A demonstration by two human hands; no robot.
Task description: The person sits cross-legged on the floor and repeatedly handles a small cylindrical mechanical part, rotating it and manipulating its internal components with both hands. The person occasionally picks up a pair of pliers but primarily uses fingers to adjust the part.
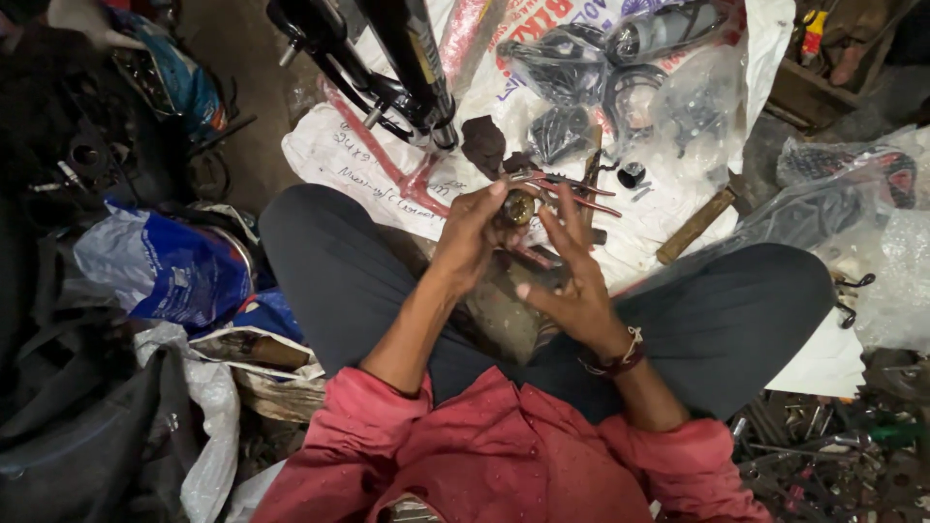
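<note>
Person's sitting cross-legged on the floor, both hands up over the lap. Left hand (472, 232) is pinching a small round brass-looking part (517, 207) between thumb and fingertips. Right hand (573, 281) sits just beside it, fingers spread and loose, fingertips close to the part and to a pair of red-handled pliers (567, 189); can't tell who's gripping those. Just past the hands there's a white sheet (387, 155) with a black fork (387, 68) lying on it, plus a wooden stick (696, 226). Blue bag (165, 266) off to the left.
</note>
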